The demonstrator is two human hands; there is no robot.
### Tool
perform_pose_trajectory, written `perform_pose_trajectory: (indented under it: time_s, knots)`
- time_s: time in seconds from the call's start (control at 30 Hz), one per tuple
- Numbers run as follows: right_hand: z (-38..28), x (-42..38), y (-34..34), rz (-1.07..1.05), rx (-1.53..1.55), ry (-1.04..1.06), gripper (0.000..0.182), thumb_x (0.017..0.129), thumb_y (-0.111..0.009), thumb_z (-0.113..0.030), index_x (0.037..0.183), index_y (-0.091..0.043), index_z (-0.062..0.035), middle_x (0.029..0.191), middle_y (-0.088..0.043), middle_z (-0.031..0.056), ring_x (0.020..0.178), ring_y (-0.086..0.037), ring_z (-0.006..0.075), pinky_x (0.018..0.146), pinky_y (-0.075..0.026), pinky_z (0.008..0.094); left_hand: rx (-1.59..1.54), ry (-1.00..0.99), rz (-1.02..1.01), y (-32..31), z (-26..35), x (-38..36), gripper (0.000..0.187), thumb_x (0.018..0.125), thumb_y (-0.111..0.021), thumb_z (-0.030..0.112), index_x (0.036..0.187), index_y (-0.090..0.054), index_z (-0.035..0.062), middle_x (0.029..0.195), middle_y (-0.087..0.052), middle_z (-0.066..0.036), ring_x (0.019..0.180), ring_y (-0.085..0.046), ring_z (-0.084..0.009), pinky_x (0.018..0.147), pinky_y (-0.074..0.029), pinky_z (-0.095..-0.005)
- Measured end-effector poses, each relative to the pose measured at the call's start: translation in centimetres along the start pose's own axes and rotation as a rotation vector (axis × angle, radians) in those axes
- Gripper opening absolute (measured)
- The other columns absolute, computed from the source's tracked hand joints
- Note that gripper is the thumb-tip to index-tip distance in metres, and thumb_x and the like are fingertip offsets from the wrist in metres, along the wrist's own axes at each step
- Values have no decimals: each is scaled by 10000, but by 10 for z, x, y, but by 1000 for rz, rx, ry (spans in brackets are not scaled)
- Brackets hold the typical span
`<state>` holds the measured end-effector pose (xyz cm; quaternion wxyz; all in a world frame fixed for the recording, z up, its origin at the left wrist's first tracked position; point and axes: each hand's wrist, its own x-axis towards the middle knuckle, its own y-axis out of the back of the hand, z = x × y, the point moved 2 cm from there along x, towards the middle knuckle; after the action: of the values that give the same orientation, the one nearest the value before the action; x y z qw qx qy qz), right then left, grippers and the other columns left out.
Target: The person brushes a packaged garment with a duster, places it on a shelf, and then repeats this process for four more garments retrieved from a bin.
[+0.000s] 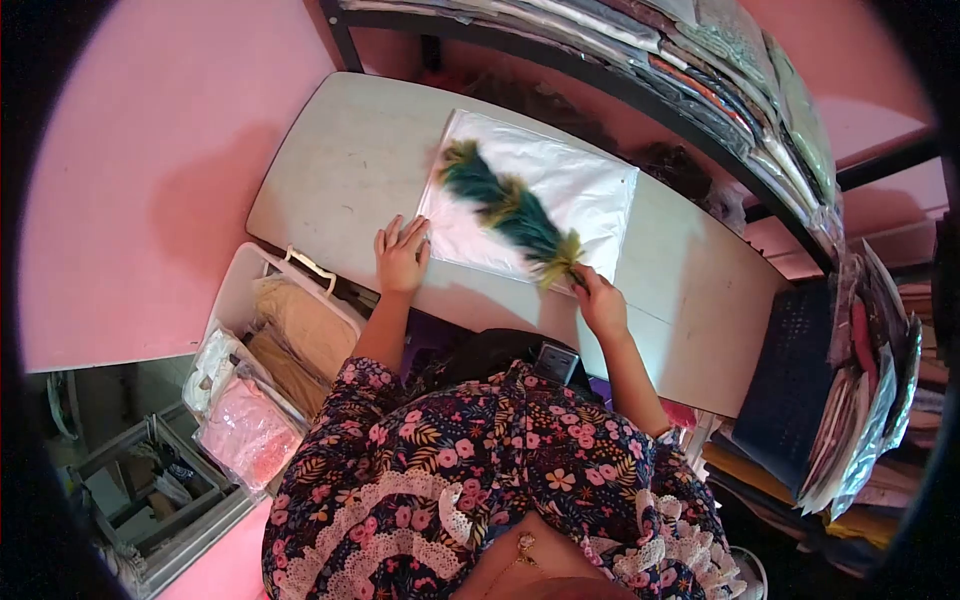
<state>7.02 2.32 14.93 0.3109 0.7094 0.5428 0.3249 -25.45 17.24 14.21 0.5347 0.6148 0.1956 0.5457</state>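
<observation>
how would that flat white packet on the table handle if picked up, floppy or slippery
The white packet would probably sag when lifted by an edge, as it looks thin and wrinkled. Its glossy sheen suggests it may slide easily on the smooth-looking table.

The duster is banded teal and yellow.

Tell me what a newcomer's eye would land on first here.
Probably the green-and-yellow feather duster, slanting across the white package on the table, its near end in the right hand. Next, the flowered, lace-trimmed top at lower centre, then the plastic-wrapped stack on the shelf at upper right.
</observation>
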Motion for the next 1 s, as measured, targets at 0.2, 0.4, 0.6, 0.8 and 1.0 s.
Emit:
perform_pose_trajectory:
  time_s: [0.2, 0.4, 0.6, 0.8, 1.0]
  knots:
    - [75, -26, 24, 366, -15, -492, 297, 854, -554, -137, 1145, -496, -121, 780, -634, 220, 724, -608, 421, 603, -470, 484, -2, 1, -34, 0, 1, 1, 384, 807, -580, 223, 1190, -574, 203, 1267, -533, 56, 1263, -372, -229, 1058, -217, -478]
    - [42, -77, 8, 165, 176, -214, 328, 848, -521, -101, 1174, -492, -90, 978, -628, 204, 894, -593, 406, 734, -482, 470, -13, 23, -86, -2, -4, 0, 390, 836, -561, 204, 1226, -550, 196, 1289, -523, 44, 1288, -350, -236, 1070, -200, -470]
    - [69, -105, 9, 401, 73, -578, 312, 851, -537, -110, 1158, -491, -75, 899, -628, 234, 806, -602, 424, 663, -469, 464, -9, -7, -67, -5, -7, 0, 409, 826, -584, 189, 1233, -543, 176, 1298, -513, 4, 1268, -372, -246, 1060, -228, -450]
    - [45, -111, 2, 285, 179, -207, 301, 843, -538, -86, 1142, -508, -103, 921, -629, 205, 854, -602, 400, 718, -483, 458, -74, 215, -36, 1, -10, 16, 522, 754, -679, 178, 1226, -512, 31, 1248, -512, -160, 1180, -449, -287, 996, -336, -373]
    - [66, -106, -7, 341, 155, -372, 311, 841, -542, -118, 1151, -512, -132, 882, -634, 204, 806, -605, 409, 686, -479, 476, -673, 764, -428, -18, -44, 39, 480, 786, -638, 214, 1198, -482, 24, 1159, -554, -151, 1038, -548, -309, 869, -462, -403]
